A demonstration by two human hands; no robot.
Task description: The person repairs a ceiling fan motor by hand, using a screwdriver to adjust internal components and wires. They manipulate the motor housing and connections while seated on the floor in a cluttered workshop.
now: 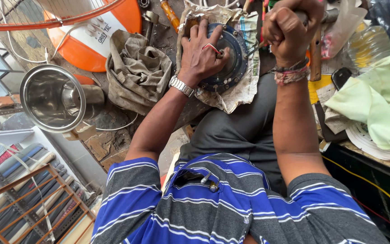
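Observation:
A round dark blue metal motor housing [231, 68] lies on crumpled newspaper [244, 86] at the bench edge. My left hand [201, 52] rests flat on top of it, fingers spread, with a metal watch on the wrist. Fisted around a tool handle [321, 16], my right hand [290, 29] hovers just right of the housing; a thin shaft runs from the fist toward the housing's rim. Thread bands circle the right wrist.
A crumpled grey cloth [136, 68] lies left of the housing. A shiny steel jar [53, 97] sits further left. An orange and white fan part [91, 31] is behind it. Pale green cloth [380, 99] and a plastic bottle [369, 45] are at the right. A wooden hammer handle [316, 58] stands by my right wrist.

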